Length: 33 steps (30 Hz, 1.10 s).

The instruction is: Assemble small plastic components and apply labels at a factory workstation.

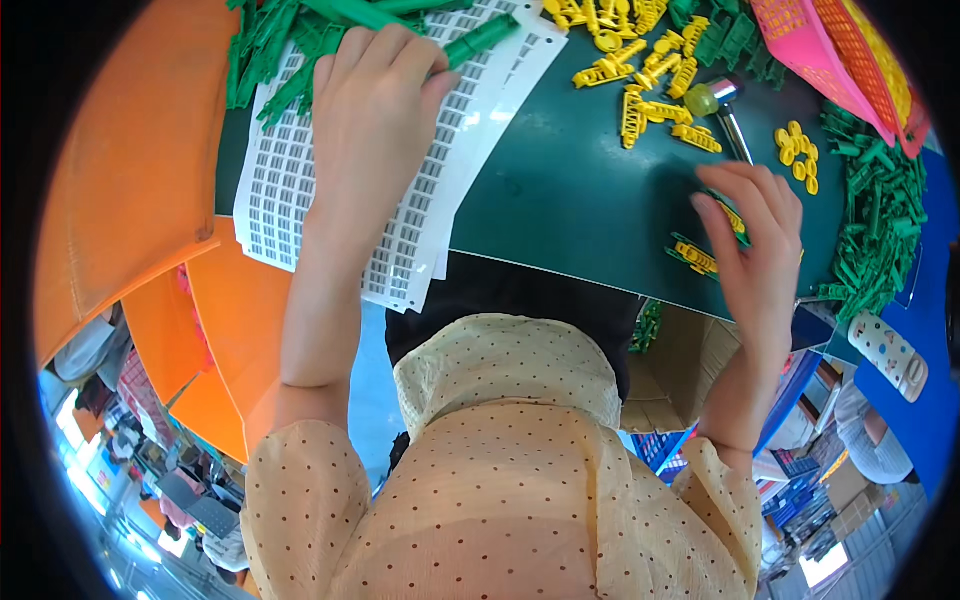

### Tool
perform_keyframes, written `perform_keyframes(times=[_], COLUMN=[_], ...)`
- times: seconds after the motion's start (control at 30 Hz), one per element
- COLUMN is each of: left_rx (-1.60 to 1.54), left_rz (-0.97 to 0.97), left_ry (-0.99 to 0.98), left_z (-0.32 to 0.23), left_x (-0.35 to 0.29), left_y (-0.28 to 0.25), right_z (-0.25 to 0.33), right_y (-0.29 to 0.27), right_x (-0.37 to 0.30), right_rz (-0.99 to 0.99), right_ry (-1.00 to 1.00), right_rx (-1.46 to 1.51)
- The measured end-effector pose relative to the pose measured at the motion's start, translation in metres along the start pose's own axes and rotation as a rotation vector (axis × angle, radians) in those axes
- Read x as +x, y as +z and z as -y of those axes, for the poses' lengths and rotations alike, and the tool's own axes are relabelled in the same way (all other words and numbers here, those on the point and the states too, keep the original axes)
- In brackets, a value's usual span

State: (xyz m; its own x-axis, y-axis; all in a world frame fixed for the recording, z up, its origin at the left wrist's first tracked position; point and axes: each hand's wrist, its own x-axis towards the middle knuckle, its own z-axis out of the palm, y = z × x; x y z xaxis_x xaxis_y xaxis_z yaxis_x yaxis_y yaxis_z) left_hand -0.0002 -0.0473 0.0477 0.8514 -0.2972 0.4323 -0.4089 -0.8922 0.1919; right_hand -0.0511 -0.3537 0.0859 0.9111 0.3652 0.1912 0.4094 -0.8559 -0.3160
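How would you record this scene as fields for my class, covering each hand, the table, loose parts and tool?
Left hand: over white sheets with rows of grey rectangles, at long green plastic pieces; grip unclear
Right hand: at a small green-and-yellow plastic piece; grip unclear
Table: flat dark green top
Loose parts: yellow plastic pieces, top centre; small round yellow pieces, right; heaped green plastic pieces, far right
Tool: metal-shafted tool with translucent yellow-green head

head fisheye | looks steeply down | near, above table (560, 200)
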Motion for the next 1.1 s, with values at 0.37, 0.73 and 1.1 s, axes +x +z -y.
perform_keyframes(times=[0.37,0.73,1.1], left_rx=[-0.437,-0.534,-0.732], left_rz=[0.132,0.049,-0.062], left_ry=[0.045,-0.095,-0.182], left_z=[-0.070,-0.068,-0.075], left_x=[-0.048,-0.058,-0.045], left_y=[-0.007,-0.008,-0.002], right_z=[0.016,0.021,0.025], right_y=[0.053,0.061,0.048], right_x=[0.041,0.052,0.038], right_rz=[-0.121,-0.159,-0.023], right_ry=[-0.090,-0.164,-0.088], right_rx=[-0.225,-0.175,0.807])
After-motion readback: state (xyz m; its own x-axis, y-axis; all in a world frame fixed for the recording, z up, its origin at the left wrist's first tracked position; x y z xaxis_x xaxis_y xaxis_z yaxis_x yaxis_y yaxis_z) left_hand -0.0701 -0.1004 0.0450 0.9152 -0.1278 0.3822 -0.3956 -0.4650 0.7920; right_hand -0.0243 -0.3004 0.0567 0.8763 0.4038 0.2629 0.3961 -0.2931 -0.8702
